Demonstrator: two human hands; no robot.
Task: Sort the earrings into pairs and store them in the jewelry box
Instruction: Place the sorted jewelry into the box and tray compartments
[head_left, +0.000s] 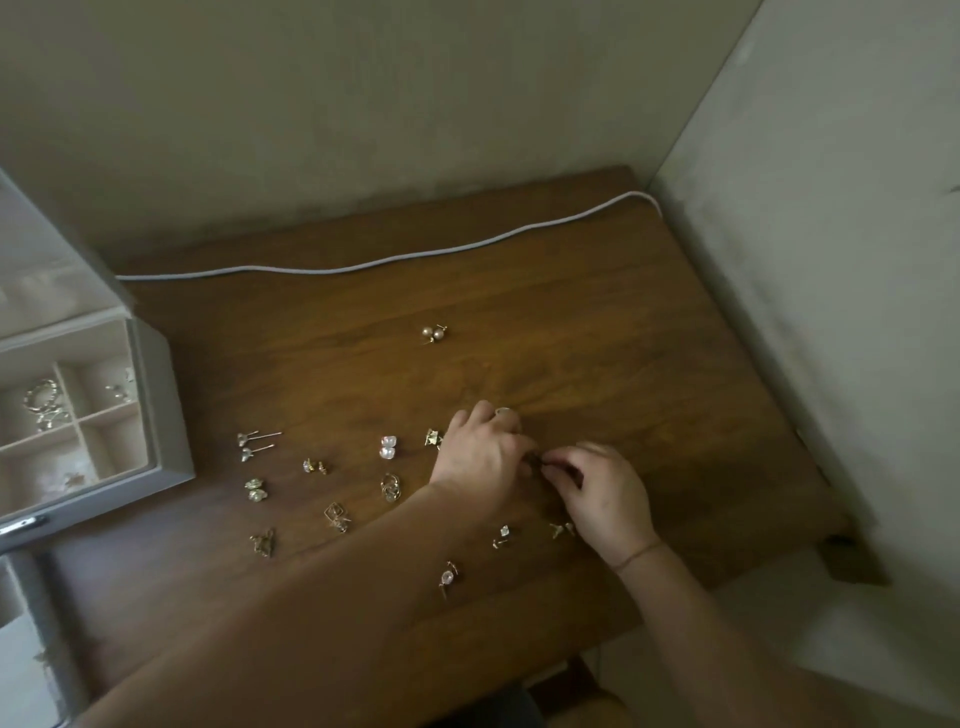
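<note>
Wooden worktop (597, 322) ran into a wall corner, far and right edges hard against plaster; a white cable (415, 254) lay along the far edge. Jewelry box (156, 415) sat open at the left edge, lid up, small pieces in its near-left compartments. Broad bare wood lay between cable and earrings. Earrings lay in loose pairs across the worktop's near half: pearl studs (434, 332) alone toward the far side, two long-post studs (257, 444) with posts pointing right, near the box. Left hand (483, 457) and right hand (602, 493) met at centre, fingers curled, pinching a small dark piece between them; what it was, could not tell.
</note>
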